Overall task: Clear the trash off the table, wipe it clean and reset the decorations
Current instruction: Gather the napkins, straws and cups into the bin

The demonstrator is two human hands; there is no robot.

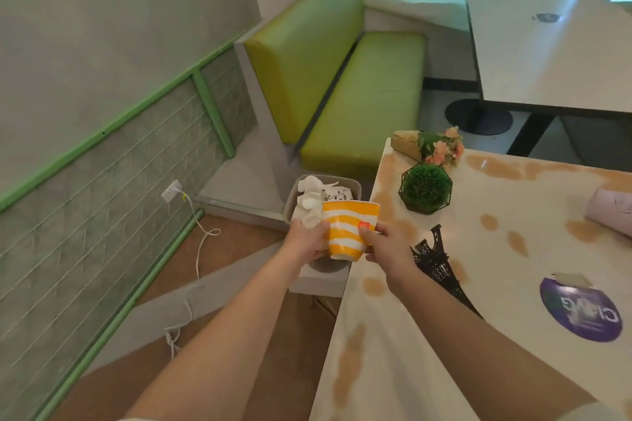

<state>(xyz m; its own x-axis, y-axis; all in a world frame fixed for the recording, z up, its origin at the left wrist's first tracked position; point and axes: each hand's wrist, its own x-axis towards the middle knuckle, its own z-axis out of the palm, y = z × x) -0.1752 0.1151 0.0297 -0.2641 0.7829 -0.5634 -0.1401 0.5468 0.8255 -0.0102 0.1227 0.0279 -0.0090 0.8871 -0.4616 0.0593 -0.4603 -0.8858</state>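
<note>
A yellow and white striped paper cup is held upright between both hands, just off the table's left edge and above a grey trash bin. My left hand grips its left side; my right hand grips its right side. The bin holds crumpled white tissues and another cup. The white table carries brown spill stains. On it stand a green ball plant in a black wire frame, a lying flower bouquet and a black Eiffel tower model, partly behind my right wrist.
A pale cup lies at the table's right edge, near a round purple sticker. A green bench stands beyond the bin. A white cable runs from a wall socket across the floor. Another table is at the back right.
</note>
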